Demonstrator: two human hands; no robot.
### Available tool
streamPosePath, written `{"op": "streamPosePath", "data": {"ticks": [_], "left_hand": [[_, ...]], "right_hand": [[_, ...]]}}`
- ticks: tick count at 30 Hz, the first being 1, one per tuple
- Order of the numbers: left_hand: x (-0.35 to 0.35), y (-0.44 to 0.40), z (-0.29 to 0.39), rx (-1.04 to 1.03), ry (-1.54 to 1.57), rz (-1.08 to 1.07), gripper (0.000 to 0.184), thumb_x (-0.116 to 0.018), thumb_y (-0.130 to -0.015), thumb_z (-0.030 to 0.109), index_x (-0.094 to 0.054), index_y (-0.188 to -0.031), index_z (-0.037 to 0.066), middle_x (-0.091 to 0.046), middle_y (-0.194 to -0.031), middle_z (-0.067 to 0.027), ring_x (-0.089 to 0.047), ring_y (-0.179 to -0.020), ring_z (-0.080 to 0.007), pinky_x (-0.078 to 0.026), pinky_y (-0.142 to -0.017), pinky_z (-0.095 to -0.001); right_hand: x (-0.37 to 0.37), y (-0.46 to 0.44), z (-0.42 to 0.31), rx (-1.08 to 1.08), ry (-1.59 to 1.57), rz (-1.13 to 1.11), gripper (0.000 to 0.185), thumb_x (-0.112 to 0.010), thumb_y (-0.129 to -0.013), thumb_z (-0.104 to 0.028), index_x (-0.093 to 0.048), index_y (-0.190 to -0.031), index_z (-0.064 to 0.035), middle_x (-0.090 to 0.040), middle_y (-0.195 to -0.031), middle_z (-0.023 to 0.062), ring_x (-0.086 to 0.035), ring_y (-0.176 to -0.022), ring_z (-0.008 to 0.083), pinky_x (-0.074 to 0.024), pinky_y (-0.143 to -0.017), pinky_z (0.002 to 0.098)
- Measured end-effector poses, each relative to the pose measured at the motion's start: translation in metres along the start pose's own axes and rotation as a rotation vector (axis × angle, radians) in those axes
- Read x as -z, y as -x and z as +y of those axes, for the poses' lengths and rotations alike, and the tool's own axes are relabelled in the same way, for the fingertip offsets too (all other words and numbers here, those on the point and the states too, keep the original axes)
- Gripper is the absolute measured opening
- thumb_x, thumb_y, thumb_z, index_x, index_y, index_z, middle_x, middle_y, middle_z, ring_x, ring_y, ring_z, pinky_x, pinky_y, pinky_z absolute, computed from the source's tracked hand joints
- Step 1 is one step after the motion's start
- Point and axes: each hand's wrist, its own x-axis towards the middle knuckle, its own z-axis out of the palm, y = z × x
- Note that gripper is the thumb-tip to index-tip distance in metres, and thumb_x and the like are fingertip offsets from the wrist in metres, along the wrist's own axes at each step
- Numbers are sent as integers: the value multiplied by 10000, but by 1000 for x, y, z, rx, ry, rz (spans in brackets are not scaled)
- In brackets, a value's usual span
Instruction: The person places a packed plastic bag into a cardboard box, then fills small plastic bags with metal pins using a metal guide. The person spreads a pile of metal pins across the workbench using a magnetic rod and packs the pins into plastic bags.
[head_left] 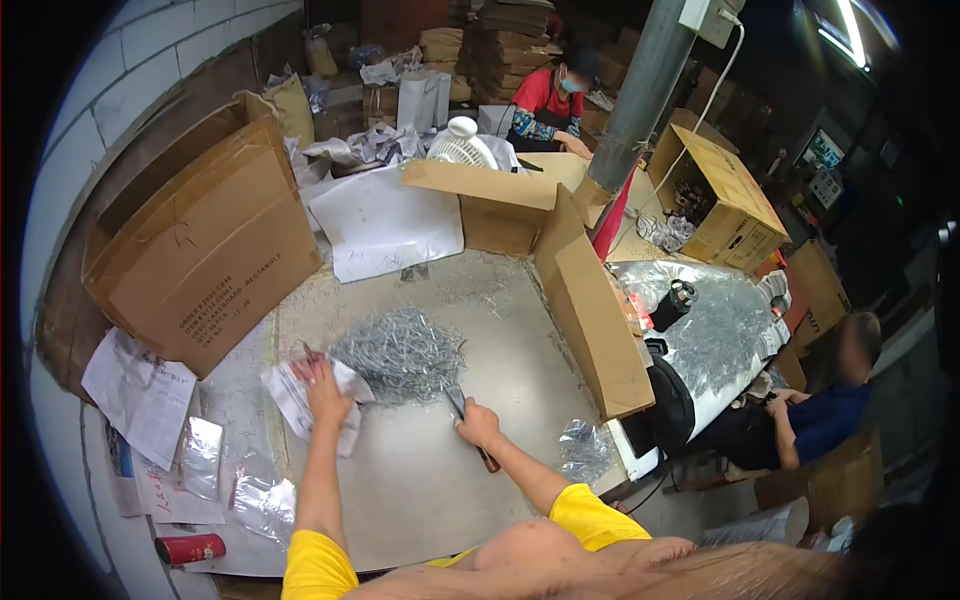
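Note:
A heap of thin grey metal pieces (400, 355), like short wires or pins, lies in the middle of the worktable (430, 450). My left hand (328, 400) is at the heap's left side, closed on a crumpled white cloth or sheet (285, 390) that spreads to both sides of it. Something reddish shows at its fingertips. My right hand (480, 424) grips a scraper-like tool (455, 400) with a flat metal blade and a brown handle. Its blade touches or nearly touches the heap's lower right edge.
A large cardboard box (215, 270) stands at left; cardboard flaps (600, 330) wall the back and right. Plastic bags (262, 495), printed papers (140, 390) and a red can (190, 548) lie at left. A clear bag (583, 450) is at right. Two people sit beyond, near a metal post (640, 95).

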Motion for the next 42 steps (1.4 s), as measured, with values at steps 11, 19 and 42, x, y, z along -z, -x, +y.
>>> {"op": "streamPosePath", "data": {"ticks": [11,19,42], "left_hand": [[76,151,80,132,-83,-185,1030,-839,-595,265,-291,-1446,76,-308,-1448,-240,-374,-1300,-407,-405,-1003,-472],[37,130,33,287,49,-130,1058,-876,-537,283,-324,-1411,55,-405,-1376,-251,-449,-1237,-405,-436,-973,-463],[49,178,53,317,61,-186,1080,-858,-580,210,-237,-1433,-18,-315,-1438,-271,-360,-1312,-397,-315,-1086,-433]], "right_hand": [[67,55,51,-558,-1308,-748,129,-609,-883,-178,-530,-881,-76,-477,-621,-5,-455,-472,113,-400,-427,286],[99,119,18,-517,-1100,-578,122,-596,-884,-145,-485,-887,-93,-477,-626,-5,-452,-465,95,-377,-413,270],[100,76,15,-35,-508,-168,206,-600,-797,-119,-485,-840,47,-563,-647,193,-629,-593,334,-495,-542,427]]}}
